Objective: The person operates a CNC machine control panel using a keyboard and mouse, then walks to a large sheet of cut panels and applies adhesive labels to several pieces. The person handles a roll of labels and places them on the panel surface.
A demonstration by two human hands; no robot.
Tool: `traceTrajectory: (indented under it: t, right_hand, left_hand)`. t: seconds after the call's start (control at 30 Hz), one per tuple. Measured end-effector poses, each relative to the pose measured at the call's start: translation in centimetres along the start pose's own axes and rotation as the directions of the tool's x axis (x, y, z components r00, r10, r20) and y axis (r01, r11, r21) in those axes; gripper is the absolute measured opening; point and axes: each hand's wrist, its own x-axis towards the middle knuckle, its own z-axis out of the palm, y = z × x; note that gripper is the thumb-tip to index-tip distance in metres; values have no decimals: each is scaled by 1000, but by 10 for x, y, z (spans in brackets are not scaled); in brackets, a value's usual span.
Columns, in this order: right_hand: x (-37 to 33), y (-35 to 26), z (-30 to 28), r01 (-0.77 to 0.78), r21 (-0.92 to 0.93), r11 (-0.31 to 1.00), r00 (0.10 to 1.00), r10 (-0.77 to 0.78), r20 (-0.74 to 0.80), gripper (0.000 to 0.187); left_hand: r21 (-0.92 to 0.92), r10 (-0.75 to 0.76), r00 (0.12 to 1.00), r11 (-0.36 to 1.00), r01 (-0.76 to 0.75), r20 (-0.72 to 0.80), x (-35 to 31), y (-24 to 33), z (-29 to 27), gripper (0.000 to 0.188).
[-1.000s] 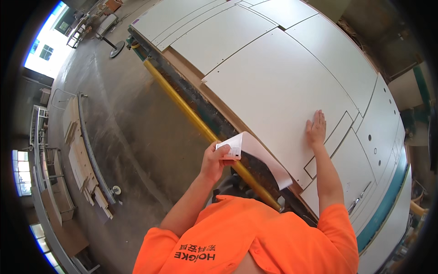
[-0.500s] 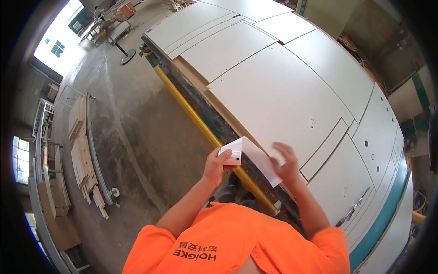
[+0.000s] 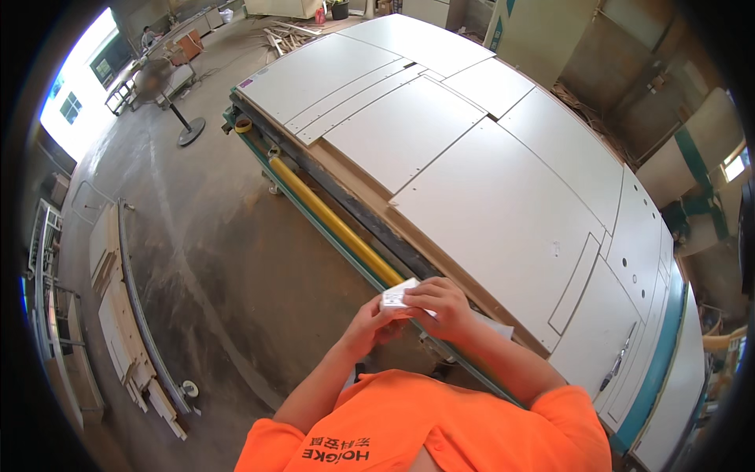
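Note:
My left hand (image 3: 366,326) is closed round a small stack of white printed labels (image 3: 395,296), held over the yellow roller in front of me. My right hand (image 3: 442,305) has come up against the same stack, its fingers bent over the right end and pressed together there. A pale strip of paper (image 3: 500,329) shows past my right forearm; whether it joins the stack is hidden. To the right lies a large white board (image 3: 480,212) cut into panels, with one small label (image 3: 557,249) stuck on it.
A yellow roller (image 3: 338,224) runs along the table's near edge. On the board at right rests a slim dark-and-silver hand tool (image 3: 618,358). Cut board strips (image 3: 118,315) lie on a low cart at left. A pedestal fan (image 3: 189,130) stands farther off.
My right hand has moved left from the loose paper onto the label stack. The long white sheet has dropped mostly behind my right arm. My view has shifted, showing more of the far board.

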Motion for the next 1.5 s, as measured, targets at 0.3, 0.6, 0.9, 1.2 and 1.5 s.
traceTrajectory:
  t: [0.3, 0.6, 0.9, 1.2, 1.5]
  right_hand:
    - [163, -41, 117, -395, 465, 792, 879, 180, 441, 17]
    - [230, 39, 177, -815, 541, 207, 578, 223, 785, 9]
    - [290, 368, 102, -600, 13, 800, 557, 430, -710, 11]
    - [287, 406, 123, -552, -461, 695, 833, 489, -260, 34]
    - [291, 378, 130, -552, -587, 592, 776, 622, -104, 66]
  left_hand:
    - [116, 208, 947, 976, -185, -246, -67, 103, -131, 46]
    - [213, 220, 935, 963, -163, -279, -59, 125, -196, 40]
    - [83, 115, 929, 992, -92, -353, 12, 209, -272, 42]
    - [-172, 93, 941, 973, -156, -325, 111, 310, -295, 52]
    - [2, -104, 953, 994, 109, -284, 222, 361, -304, 41]
